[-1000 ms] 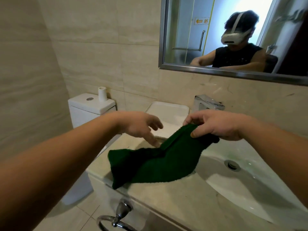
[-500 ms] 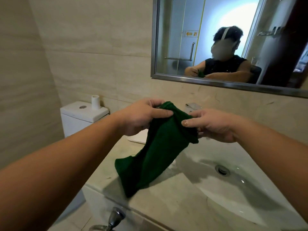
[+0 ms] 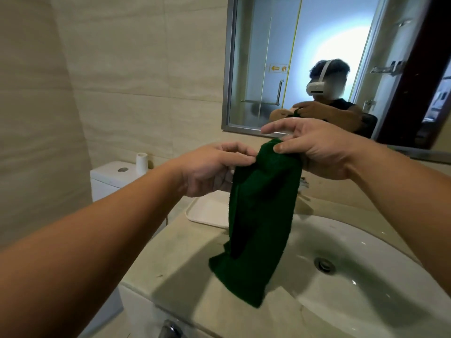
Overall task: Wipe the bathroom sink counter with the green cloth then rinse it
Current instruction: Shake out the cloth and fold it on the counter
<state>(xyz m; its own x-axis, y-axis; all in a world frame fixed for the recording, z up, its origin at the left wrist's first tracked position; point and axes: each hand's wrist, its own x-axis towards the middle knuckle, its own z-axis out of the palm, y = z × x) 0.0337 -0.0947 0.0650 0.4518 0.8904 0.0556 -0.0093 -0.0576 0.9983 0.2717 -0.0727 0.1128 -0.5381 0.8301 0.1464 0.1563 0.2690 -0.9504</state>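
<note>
A dark green cloth (image 3: pixel 258 223) hangs lengthwise in the air over the left rim of the white sink basin (image 3: pixel 361 291). My left hand (image 3: pixel 210 169) pinches its upper left edge. My right hand (image 3: pixel 314 150) grips its top right corner, index finger stretched out. The cloth's lower end dangles just above the beige stone counter (image 3: pixel 185 262), by the basin edge. The tap is mostly hidden behind the cloth and my right hand.
A white tray (image 3: pixel 207 213) lies on the counter behind the cloth. A toilet cistern (image 3: pixel 109 176) with a paper roll (image 3: pixel 141 162) stands at left. A mirror (image 3: pixel 317 64) hangs above. A chrome fitting (image 3: pixel 170 329) juts out below the counter's front edge.
Both hands have lifted the cloth off the counter and raised it higher. It now hangs vertically instead of draping across the counter.
</note>
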